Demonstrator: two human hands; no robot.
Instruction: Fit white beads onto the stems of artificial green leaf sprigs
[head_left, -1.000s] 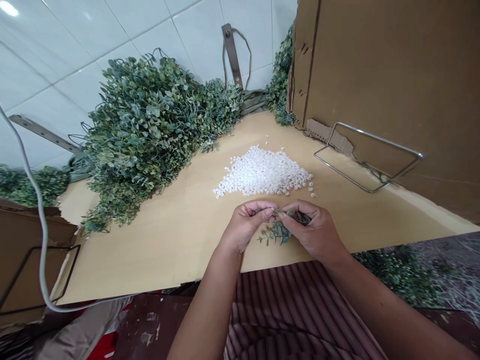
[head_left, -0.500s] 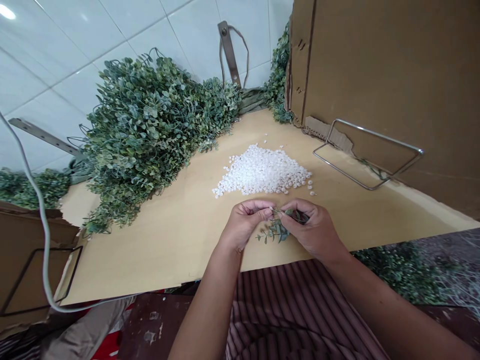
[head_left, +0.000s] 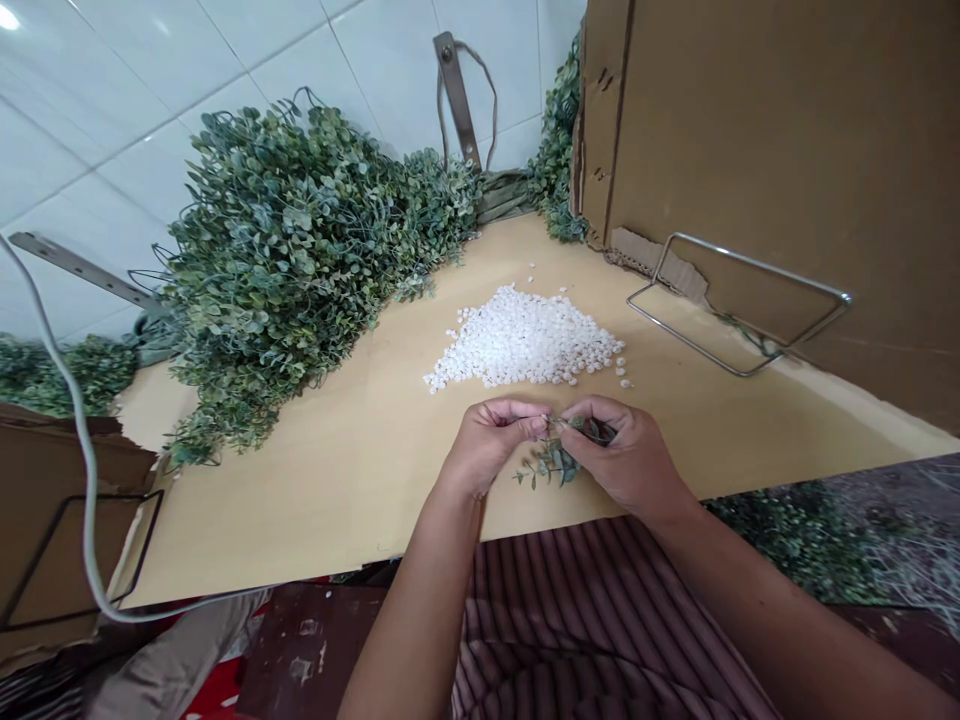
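Between the thumb and fingers of my right hand [head_left: 626, 445] is a sprig of artificial greenery [head_left: 555, 462], its small leaves hanging below toward the cardboard. My left hand [head_left: 499, 435] is closed in a pinch at the sprig's stem end, on what looks like a small white plastic piece, mostly hidden by the fingertips. Both hands' fingertips nearly meet. Just beyond them lies a heap of small white plastic pieces [head_left: 525, 340], with a few strays around its edges.
A large bundle of artificial greenery [head_left: 277, 250] covers the back left of the cardboard sheet [head_left: 300, 510]. At right, a wire handle [head_left: 757, 268] juts from a cardboard wall [head_left: 787, 150]. A white cable [head_left: 86, 440] hangs at left, and more greenery [head_left: 795, 540] lies below right.
Both hands stay nearly in place. My left fingertips have closed in at the stem end, and the small white piece there shows less. The view has shifted slightly.
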